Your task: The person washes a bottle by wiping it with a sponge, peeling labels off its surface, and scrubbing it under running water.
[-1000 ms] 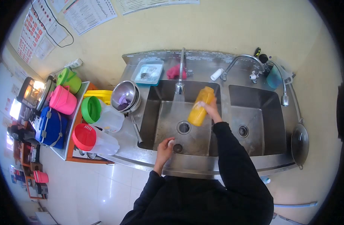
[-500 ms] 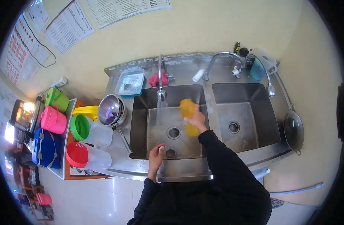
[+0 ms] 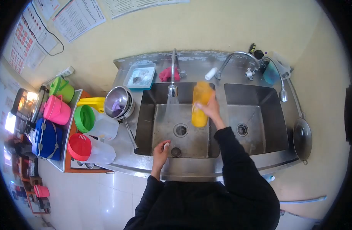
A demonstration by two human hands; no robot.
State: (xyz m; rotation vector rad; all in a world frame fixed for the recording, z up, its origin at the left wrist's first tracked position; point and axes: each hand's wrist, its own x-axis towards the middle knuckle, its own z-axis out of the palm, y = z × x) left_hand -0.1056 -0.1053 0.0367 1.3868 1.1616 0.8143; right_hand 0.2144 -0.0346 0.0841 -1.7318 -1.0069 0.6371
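My right hand is wrapped around a yellow bottle held upright over the left sink basin; its top is smeared by motion. Near the basin's front edge, my left hand is closed, with a small whitish spot at the thumb; whether this is a held item cannot be told. Water runs from the left faucet into the basin, left of the bottle. A round drain shows in the basin floor between the hands.
Stacked metal bowls and a pan handle sit left of the basin, beside plastic pitchers. A blue tray and pink cloth lie behind. A wok hangs at right.
The yellow bottle has gone from tilted to more upright, in my right hand. My left hand stays near the front edge. The whole view has shifted slightly.
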